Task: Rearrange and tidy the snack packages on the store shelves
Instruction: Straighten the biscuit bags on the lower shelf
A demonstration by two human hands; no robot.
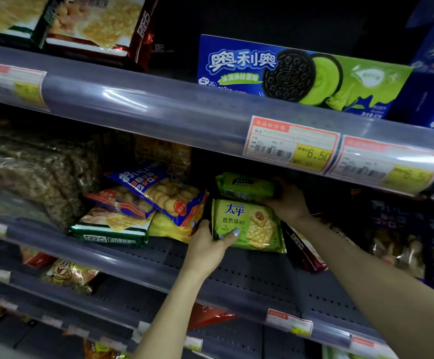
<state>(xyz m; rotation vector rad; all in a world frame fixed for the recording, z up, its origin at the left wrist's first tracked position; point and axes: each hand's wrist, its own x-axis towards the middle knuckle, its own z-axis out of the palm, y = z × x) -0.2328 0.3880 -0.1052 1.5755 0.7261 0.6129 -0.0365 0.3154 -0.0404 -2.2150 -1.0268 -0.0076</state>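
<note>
both hands work on the middle shelf, a dark perforated metal deck. left hand grips the lower-left edge of a green pacific scallion cracker pack, thumb curled across its front, pack standing upright and facing out. right hand reaches deeper in and holds a second green cracker pack by its right end; that pack sits directly above the first, tilted slightly, probably resting on its top edge but the contact line is dark. just left of them lies a loose heap: a blue round-biscuit bag on top, a yellow bag under it, a green-and-white cracker pack flat at the front. a dark red pack leans just right of the green pack, under the right forearm. upper shelf carries a blue-and-green oreo box; a 6.50 price tag sits in the rail below it.
</note>
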